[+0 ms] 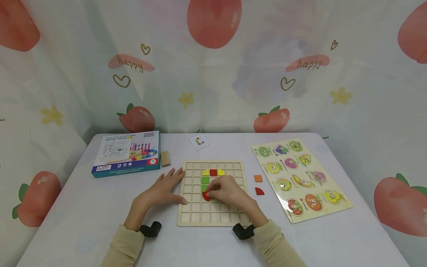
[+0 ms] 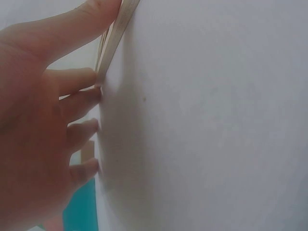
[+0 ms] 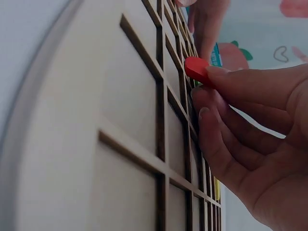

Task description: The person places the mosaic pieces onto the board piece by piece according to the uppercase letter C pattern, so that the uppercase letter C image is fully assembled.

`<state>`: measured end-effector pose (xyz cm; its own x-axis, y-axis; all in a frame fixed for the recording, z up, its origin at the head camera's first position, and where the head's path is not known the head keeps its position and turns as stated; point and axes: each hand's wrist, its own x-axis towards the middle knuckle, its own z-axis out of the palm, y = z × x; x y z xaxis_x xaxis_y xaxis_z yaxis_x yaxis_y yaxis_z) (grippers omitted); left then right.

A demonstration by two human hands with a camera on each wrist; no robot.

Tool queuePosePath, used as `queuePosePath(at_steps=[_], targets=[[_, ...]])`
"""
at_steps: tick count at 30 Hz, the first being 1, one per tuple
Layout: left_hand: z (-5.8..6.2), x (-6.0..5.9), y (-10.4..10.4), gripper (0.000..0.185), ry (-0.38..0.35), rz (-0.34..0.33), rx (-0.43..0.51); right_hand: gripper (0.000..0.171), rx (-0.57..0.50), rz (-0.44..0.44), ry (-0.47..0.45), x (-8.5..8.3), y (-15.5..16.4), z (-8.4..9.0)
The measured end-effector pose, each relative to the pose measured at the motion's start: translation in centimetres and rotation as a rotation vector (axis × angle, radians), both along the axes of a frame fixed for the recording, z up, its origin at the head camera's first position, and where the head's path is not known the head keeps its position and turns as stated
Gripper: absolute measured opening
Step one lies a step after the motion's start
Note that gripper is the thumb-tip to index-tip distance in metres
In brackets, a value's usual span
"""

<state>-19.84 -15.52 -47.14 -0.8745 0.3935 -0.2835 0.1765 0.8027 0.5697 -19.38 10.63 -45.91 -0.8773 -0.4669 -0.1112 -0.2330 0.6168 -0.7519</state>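
A wooden grid board (image 1: 213, 224) lies flat on the table. In its upper middle cells sit a red square (image 1: 213, 172), yellow rounded pieces (image 1: 205, 172) on either side of it, and green pieces (image 1: 205, 180) in the column below. My right hand (image 1: 228, 190) pinches a red quarter-circle piece (image 3: 196, 68) between thumb and fingers, over the cell just under the green ones. The left hand (image 1: 163, 191) is spread at the board's left side, thumb and fingertips touching its edge; in the left wrist view its fingers (image 2: 79, 98) are nearly straight.
Right of the board lie an orange square (image 1: 258, 178) and another red quarter-circle (image 1: 259, 191). Beyond them is a fruit knob puzzle (image 1: 291, 174). A boxed bead set (image 1: 126, 154) and a small wooden block (image 1: 165, 158) stand back left; a pattern card (image 1: 200, 141) lies behind the board.
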Motion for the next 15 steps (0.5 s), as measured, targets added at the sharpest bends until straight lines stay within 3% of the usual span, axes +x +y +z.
queuePosePath(at_steps=[9, 15], targets=[[-0.17, -0.07, -0.05, 0.107, 0.001, -0.001, -0.005, 0.004, 0.049, 0.028, 0.098, 0.01, -0.40, -0.41], [-0.26, -0.12, -0.06, 0.107, 0.000, -0.004, -0.005, 0.008, 0.062, 0.059, 0.083, 0.06, -0.33, -0.35]])
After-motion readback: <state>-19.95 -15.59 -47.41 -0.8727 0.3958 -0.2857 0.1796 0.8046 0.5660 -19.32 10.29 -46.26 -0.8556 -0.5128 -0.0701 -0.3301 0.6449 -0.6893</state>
